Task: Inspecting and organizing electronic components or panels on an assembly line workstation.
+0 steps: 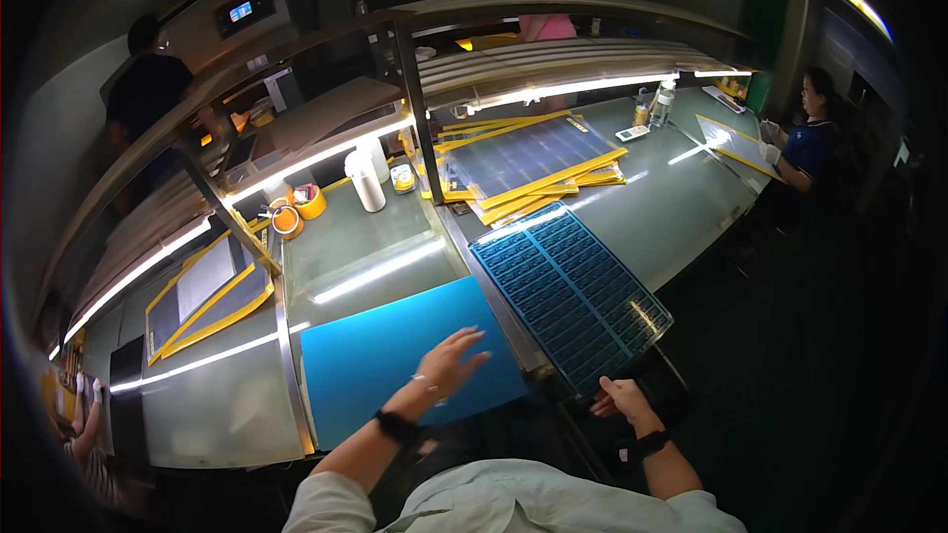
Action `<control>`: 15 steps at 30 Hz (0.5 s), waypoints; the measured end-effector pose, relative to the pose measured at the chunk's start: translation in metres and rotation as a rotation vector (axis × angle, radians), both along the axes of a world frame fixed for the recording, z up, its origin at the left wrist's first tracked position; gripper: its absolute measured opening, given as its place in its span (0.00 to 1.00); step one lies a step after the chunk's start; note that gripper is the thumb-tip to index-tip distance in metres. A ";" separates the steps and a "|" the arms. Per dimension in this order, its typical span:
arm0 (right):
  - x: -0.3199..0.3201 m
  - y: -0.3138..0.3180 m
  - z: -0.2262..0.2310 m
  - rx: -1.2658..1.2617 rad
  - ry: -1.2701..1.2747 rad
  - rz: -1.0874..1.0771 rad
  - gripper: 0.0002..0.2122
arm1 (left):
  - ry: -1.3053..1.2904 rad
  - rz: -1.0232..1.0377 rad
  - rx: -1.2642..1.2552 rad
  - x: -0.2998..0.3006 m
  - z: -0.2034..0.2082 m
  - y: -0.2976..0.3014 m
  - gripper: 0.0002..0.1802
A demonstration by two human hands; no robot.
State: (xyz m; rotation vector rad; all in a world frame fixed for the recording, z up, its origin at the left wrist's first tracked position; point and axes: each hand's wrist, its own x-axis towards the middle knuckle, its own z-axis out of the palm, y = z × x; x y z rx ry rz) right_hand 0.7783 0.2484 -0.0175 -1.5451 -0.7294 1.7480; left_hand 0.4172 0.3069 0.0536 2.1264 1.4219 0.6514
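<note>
Over the flat blue sheet (375, 355) in front of me, my left hand (451, 365) is open, fingers stretched to the right. It holds nothing; whether it touches the sheet I cannot tell. My right hand (622, 399) is beside the near edge of a dark blue circuit-board panel (568, 286), with thumb and fingers apart. Contact with that edge is unclear. The panel has rows of small repeated patterns and lies tilted across the bench, its near end at the bench's front edge.
Yellow-edged clear-and-grey sheets (533, 163) are stacked behind the panel. A white bottle (365, 183) and tape rolls (286, 220) stand farther back. More yellow-edged frames (212, 291) lie left. A metal shelf post (420, 114) rises mid-bench. At right, a gloved co-worker (815, 143) handles a sheet.
</note>
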 end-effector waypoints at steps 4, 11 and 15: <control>0.031 0.007 -0.009 0.258 -0.521 -0.126 0.16 | 0.290 -0.023 0.082 0.079 -0.033 0.029 0.34; 0.086 0.090 -0.030 0.212 0.235 -0.660 0.08 | 0.417 -0.129 -0.035 0.127 -0.035 0.019 0.38; 0.065 0.104 0.039 0.425 0.081 -0.620 0.05 | 0.266 0.044 0.063 0.093 -0.022 0.020 0.36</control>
